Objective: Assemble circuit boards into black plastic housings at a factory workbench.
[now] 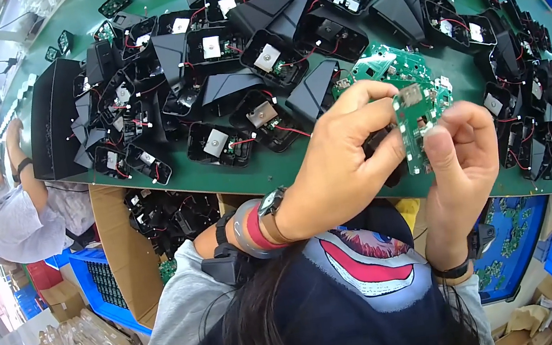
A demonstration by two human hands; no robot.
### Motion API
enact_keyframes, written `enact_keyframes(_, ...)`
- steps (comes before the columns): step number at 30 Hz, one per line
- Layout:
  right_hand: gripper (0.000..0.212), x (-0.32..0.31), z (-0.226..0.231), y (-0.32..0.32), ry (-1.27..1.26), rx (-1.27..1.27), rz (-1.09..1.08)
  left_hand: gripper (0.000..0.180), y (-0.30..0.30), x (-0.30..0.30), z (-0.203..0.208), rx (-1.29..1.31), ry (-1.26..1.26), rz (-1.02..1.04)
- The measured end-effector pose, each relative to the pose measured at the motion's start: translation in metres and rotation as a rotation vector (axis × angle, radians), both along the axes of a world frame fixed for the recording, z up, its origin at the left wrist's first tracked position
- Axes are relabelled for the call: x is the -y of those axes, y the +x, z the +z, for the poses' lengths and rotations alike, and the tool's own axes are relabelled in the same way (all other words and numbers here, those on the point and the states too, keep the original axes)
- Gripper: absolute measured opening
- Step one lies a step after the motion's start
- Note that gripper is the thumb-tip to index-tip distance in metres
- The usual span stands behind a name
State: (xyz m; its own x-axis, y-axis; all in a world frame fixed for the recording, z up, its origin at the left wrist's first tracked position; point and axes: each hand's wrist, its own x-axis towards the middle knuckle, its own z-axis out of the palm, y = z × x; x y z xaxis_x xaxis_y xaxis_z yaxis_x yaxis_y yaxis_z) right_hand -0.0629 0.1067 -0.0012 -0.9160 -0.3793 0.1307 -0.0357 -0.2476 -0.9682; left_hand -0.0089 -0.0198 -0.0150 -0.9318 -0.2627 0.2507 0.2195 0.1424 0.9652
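A narrow green circuit board with a silver metal connector stands tilted above the table's near edge. My left hand is closed on it, pinching its left side between thumb and fingers. My right hand is at the board's right side, its thumb and curled fingers closed at that edge; the exact contact is partly hidden. Just behind my hands lies a pile of green circuit boards. Black plastic housings with white or silver blocks and red wires spread over the table around them.
The green table carries more black housings at right. Beneath its near edge, a cardboard box holds black parts, and a blue tray holds circuit boards. At far left sits another person, one arm on the table beside a large black box.
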Motion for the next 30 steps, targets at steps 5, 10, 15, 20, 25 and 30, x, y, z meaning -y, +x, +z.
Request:
enact_keyframes(5,0.020,0.003,-0.012,0.003,0.279,-0.272,-0.134,0.021,0.005,-0.008,0.001,0.147,0.416,-0.033)
enact_keyframes(10,0.014,0.002,-0.011,-0.010,0.460,-0.562,-0.151,0.026,-0.002,-0.008,-0.008,-0.060,0.066,-0.037)
enact_keyframes(15,0.015,0.002,-0.010,-0.021,0.455,-0.751,-0.154,0.029,-0.004,0.001,0.003,0.230,0.239,-0.133)
enact_keyframes(20,0.015,-0.002,-0.013,-0.022,0.370,-0.622,-0.120,0.047,-0.004,0.007,0.015,0.510,0.711,-0.294)
enact_keyframes(25,0.010,0.000,-0.017,-0.027,0.124,-0.210,-0.003,0.066,-0.004,-0.003,0.007,0.307,0.595,-0.223)
enact_keyframes(30,0.008,-0.008,-0.010,-0.020,0.336,-0.549,-0.074,0.063,-0.009,-0.005,0.001,0.196,0.368,-0.212)
